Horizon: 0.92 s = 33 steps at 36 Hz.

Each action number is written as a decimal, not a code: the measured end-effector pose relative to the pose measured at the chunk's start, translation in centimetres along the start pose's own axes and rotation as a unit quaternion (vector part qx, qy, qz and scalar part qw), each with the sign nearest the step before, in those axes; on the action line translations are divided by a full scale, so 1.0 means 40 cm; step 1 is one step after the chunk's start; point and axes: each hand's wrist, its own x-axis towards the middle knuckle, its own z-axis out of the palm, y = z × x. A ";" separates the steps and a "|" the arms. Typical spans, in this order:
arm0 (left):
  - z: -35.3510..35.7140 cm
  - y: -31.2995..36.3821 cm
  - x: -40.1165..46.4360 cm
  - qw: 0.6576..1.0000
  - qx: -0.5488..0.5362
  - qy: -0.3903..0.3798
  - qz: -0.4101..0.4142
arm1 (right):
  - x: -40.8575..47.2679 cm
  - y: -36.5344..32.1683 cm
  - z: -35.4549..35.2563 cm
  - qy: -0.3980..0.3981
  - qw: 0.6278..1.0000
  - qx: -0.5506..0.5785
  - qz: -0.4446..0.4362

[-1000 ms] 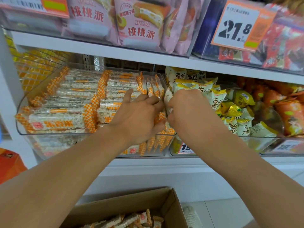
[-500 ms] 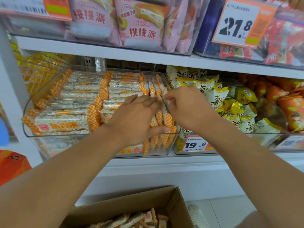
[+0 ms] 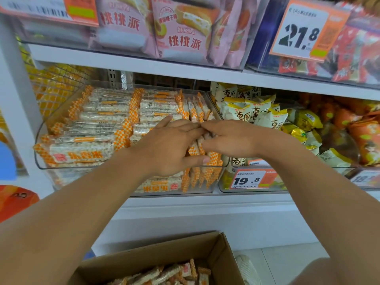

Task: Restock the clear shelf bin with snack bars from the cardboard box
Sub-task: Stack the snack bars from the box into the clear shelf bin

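The clear shelf bin point(image 3: 44, 164) on the middle shelf holds rows of orange-and-white snack bars point(image 3: 96, 120) lying flat, plus several standing on edge at its right end. My left hand point(image 3: 168, 149) lies over those upright bars point(image 3: 193, 150) with fingers fairly straight, its thumb along their front. My right hand point(image 3: 232, 138) comes in from the right; its curled fingers and thumb pinch the tops of the same upright bars, and its fingertips touch those of the left hand. The cardboard box point(image 3: 164, 251) sits below, open, with loose snack bars point(image 3: 164, 273) inside.
A second clear bin point(image 3: 250, 189) of yellow-and-white snack bags stands right of the target bin, with a 19.8 price tag point(image 3: 247, 179). Orange packets point(image 3: 366, 140) lie farther right. The upper shelf point(image 3: 144, 67) carries pink pie packs. A white shoe point(image 3: 246, 270) shows beside the box.
Both hands have drawn together over the upright bars at the bin's right end. The right hand moved left until its fingertips met the left hand's. The left fingers have spread.
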 end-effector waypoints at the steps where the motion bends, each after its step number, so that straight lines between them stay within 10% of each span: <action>1: 0.003 -0.003 -0.006 1.000 0.013 0.008 0.008 | -0.005 0.007 -0.001 -0.017 1.000 -0.002 -0.012; 23: 0.014 0.011 -0.015 0.999 0.036 0.008 -0.010 | -0.008 0.037 0.126 0.254 0.960 -0.101 -0.064; 30: 0.010 0.038 -0.045 0.985 -0.024 0.124 -0.115 | -0.061 -0.006 0.144 0.265 0.961 -0.072 -0.023; 33: 0.010 0.042 -0.074 0.988 0.019 0.131 -0.083 | -0.128 -0.049 0.159 0.393 0.918 -0.027 -0.051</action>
